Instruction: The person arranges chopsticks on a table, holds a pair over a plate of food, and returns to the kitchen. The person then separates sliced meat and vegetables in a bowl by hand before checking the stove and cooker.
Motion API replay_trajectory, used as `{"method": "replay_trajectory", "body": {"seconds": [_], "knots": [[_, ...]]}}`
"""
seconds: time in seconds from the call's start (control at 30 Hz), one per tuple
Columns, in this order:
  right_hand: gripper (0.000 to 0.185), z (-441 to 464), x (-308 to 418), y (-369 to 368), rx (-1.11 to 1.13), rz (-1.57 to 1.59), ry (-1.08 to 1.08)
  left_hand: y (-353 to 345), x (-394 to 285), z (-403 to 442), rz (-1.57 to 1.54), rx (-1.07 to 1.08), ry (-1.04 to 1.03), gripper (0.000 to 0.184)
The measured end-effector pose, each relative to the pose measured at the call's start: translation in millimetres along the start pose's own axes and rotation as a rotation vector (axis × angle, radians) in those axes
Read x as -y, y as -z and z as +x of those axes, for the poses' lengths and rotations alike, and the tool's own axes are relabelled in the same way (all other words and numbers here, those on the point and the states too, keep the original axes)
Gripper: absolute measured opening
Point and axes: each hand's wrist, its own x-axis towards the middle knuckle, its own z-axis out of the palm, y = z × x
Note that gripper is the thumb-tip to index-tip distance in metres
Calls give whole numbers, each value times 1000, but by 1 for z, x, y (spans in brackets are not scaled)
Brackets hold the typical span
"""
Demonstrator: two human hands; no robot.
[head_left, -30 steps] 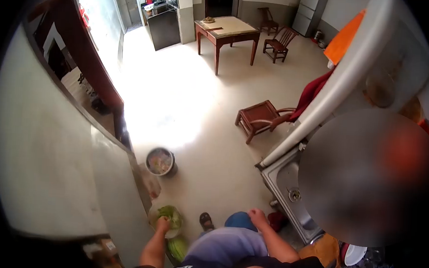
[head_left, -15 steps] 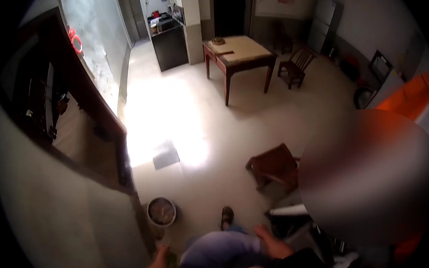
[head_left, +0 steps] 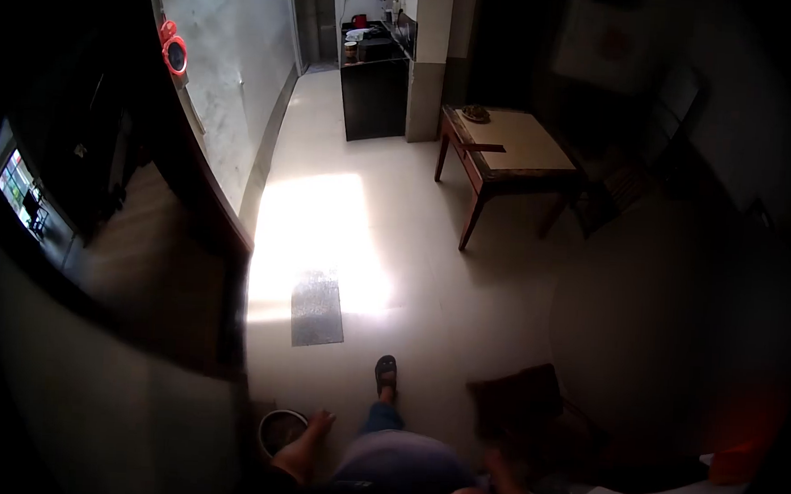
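My left hand (head_left: 318, 424) hangs low beside my leg, in front of the right side of a round, light-rimmed container (head_left: 266, 439) on the floor. Its fingers are small and blurred, and nothing held stands out. On the other side of my body, my right hand (head_left: 497, 464) is in deep shadow near a dark wooden chair (head_left: 515, 398); its fingers are not distinct. One foot in a dark sandal (head_left: 386, 374) is stretched forward on the pale floor.
A grey mat (head_left: 318, 313) lies by a bright sunlit patch. Farther off stands a wooden table (head_left: 526, 142) with a small dish (head_left: 476, 113). A dark doorway opens on the left, and a black-fronted kitchen counter (head_left: 376, 105) is at the back. An orange object (head_left: 735, 462) is low at right.
The view has turned left and darkened at the right, so table and chair sit farther right. My left hand has come forward beside the round container. The sandalled foot shows farther ahead.
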Motion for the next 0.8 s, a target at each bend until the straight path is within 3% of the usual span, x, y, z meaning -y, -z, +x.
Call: {"method": "replay_trajectory", "body": {"seconds": [0.03,0.1,0.13,0.2,0.23,0.27,0.3,0.43,0.5,0.53,0.6,0.63,0.67,0.7,0.77,0.8], "knots": [[31,6,0,0,23,-37,-30,6,-7,28,-9,-4,0,27],[32,25,6,0,52,-95,-73,30,-21,76,518,73,-375,27],[32,29,14,2,49,-104,-77,41,-33,96,326,62,-200,27],[33,45,36,9,-5,-95,-62,90,-76,130,410,155,-262,28],[33,55,48,11,-43,-100,-41,103,-93,156,213,55,-182,28],[34,64,59,12,-82,-85,-31,115,-102,190,332,67,-351,30],[34,73,74,14,-118,-84,-20,145,-135,195,213,93,-236,31],[35,78,180,49,-178,53,69,177,-180,286,141,-143,-552,30],[35,68,242,85,-156,87,89,192,-213,304,187,-164,-823,31],[34,73,255,92,-157,77,128,194,-229,307,192,-145,-845,31],[32,98,252,105,-162,70,164,186,-258,311,147,-120,-604,34],[31,125,232,92,-174,152,158,187,-276,295,157,-177,-672,34],[29,153,212,78,-187,234,154,192,-297,284,303,79,-527,35],[28,199,162,38,-224,497,86,160,-267,317,227,18,-640,37],[31,285,67,-34,-364,1057,-7,159,-283,313,433,164,-850,31],[30,252,106,27,-218,469,-60,152,-290,322,479,217,-829,32]]}}
